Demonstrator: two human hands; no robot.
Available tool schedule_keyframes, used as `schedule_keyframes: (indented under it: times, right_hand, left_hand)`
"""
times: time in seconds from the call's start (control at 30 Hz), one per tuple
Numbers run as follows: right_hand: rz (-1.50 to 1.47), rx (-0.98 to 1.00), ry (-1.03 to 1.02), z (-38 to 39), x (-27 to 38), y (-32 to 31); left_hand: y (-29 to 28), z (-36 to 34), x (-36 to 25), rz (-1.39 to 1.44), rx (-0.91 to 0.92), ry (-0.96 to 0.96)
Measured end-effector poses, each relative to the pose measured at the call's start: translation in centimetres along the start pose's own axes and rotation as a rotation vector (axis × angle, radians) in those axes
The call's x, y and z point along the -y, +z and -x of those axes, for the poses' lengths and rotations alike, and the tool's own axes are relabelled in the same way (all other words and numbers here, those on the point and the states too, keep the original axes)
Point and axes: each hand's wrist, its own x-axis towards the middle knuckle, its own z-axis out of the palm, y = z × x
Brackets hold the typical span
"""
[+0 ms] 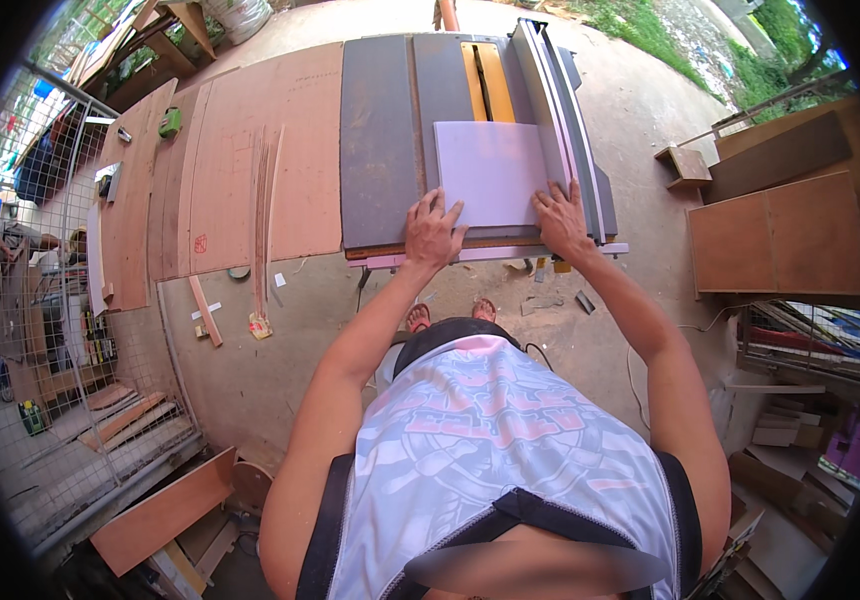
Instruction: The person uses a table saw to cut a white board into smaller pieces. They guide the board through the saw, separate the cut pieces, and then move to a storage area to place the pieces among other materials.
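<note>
- Your pale lilac panel (pixel 490 170) lies flat on the grey surface (pixel 380 140) of the table saw, its right edge running along the light-coloured fence (pixel 562 110), its near edge close to the surface's front edge
- Open grey surface shows to the left of the panel; beyond it, the yellow insert (pixel 488 80) with the dark blade slot sits just past the panel's far edge
- Further left, large reddish plywood sheets (pixel 250 150) lie level with the saw, with thin wood strips (pixel 265 200) on top
- The panel is nearly square, slightly longer from you toward the blade; its sides run parallel with the fence
- It looks smooth, plain and evenly coloured, with straight, clean edges
- Your left hand (pixel 432 232) rests on the panel's near left corner, fingers (pixel 440 205) spread flat, pressing rather than gripping
- Your right hand (pixel 562 218) lies on the near right corner beside the fence, fingers (pixel 550 195) splayed wide and flat on the panel
- Offcuts (pixel 540 285) litter the concrete floor by your bare feet (pixel 450 315)
</note>
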Motion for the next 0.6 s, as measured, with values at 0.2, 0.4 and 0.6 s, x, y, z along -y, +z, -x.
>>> schedule_keyframes:
  times: [0.2,0.4,0.6]
  right_hand:
    - [-0.015,-0.012,-0.007,-0.19,-0.26,0.43]
    - [-0.013,-0.024,-0.007,-0.27,-0.15,0.23]
    - [-0.014,-0.009,-0.001,-0.4,-0.15,-0.13]
  left_hand:
    - [0.06,-0.18,0.12,-0.01,0.01,0.006]
    - [-0.02,-0.34,0.15,-0.009,0.02,-0.001]
    - [-0.22,-0.49,0.12,-0.006,0.044,-0.01]
